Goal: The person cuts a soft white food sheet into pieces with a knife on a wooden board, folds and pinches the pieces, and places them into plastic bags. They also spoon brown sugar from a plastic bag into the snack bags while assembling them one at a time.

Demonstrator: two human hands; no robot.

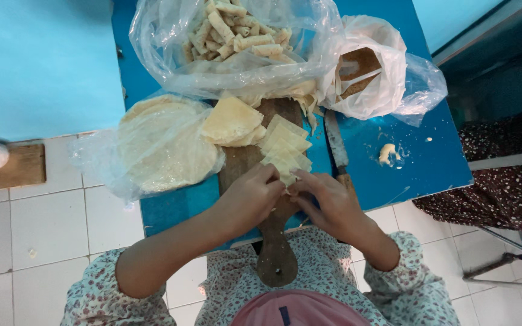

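Note:
My left hand (250, 198) and my right hand (326, 200) meet over the near part of a wooden cutting board (240, 162), fingertips pinched together on a small pale pastry sheet (287, 180). Just beyond the fingers lies a fanned stack of cut square pastry sheets (285, 147). A folded wedge of round pastry sheets (232, 122) rests on the far part of the board. What lies inside the pinched sheet is hidden by my fingers.
A blue table (418, 163) carries a clear bag of rolled pastries (237, 36), round wrappers in plastic (164, 145), a white bag with a brown filling box (364, 69), a knife (336, 145) and a paste smear (388, 154). White tiled floor lies on the left.

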